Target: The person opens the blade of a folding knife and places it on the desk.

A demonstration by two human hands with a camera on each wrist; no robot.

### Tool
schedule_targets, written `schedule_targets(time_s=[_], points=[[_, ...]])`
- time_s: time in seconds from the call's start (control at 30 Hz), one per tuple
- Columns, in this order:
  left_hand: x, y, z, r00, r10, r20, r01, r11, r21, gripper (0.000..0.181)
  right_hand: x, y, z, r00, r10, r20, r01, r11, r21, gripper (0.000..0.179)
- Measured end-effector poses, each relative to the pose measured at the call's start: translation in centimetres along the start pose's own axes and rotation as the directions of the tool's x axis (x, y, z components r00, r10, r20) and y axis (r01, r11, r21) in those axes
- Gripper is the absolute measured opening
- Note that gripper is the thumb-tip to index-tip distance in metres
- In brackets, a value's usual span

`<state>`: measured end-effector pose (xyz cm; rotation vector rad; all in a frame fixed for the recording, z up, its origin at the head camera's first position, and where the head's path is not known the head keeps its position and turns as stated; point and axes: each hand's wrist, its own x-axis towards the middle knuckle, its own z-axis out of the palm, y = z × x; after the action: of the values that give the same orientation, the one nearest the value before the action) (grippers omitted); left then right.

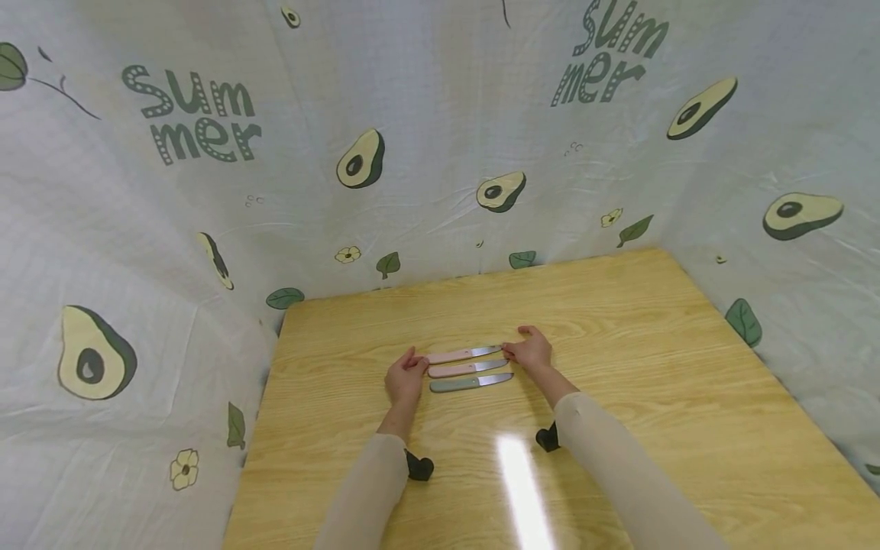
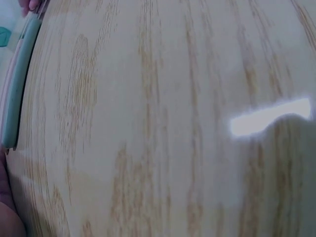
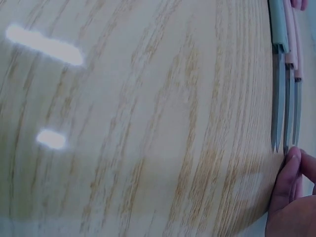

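Observation:
Three table knives lie side by side on the wooden table, handles to the left and blades to the right. The farthest is a pink-handled knife point(image 1: 450, 356); a second pink-handled knife point(image 1: 452, 370) lies in the middle, and a grey-green-handled knife point(image 1: 455, 384) is nearest. My left hand point(image 1: 403, 380) pinches the handle end of the farthest pink knife. At its blade tip, my right hand point(image 1: 532, 355) has thumb and finger closed in, with another finger raised apart. In the right wrist view the fingertips point(image 3: 293, 157) are right at the blade tips point(image 3: 286, 133).
The light wooden table point(image 1: 330, 336) reaches up to a white curtain point(image 1: 426, 92) printed with avocados, leaves and lettering, which hangs behind and at both sides. A bright light reflection point(image 1: 522, 489) shows on the near tabletop. Dark wrist cameras point(image 1: 418, 466) sit at both cuffs.

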<state>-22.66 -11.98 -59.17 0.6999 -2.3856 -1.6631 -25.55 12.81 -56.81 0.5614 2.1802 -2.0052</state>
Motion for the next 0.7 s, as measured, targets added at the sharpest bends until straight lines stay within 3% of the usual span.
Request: schedule_targets(time_s=[0.47, 0.6, 0.7], points=[[0.3, -0.2, -0.6, 0.999, -0.008, 0.044, 0.008, 1.0, -0.011, 0.043, -0.3, 0.0, -0.4, 0.999, -0.03, 0.034, 0.03, 0.999, -0.011, 0.058], [0.4, -0.2, -0.9, 0.999, 0.022, 0.048, -0.023, 1.0, 0.01, 0.043, 0.1, 0.5, -0.6, 0.999, -0.042, 0.022, 0.043, 0.998, -0.045, 0.057], [0.4, -0.1, -1.3, 0.997, 0.064, 0.052, -0.065, 0.998, 0.011, 0.044, 0.3, 0.8, -1.0, 0.996, -0.087, 0.007, 0.087, 0.988, -0.125, 0.056]])
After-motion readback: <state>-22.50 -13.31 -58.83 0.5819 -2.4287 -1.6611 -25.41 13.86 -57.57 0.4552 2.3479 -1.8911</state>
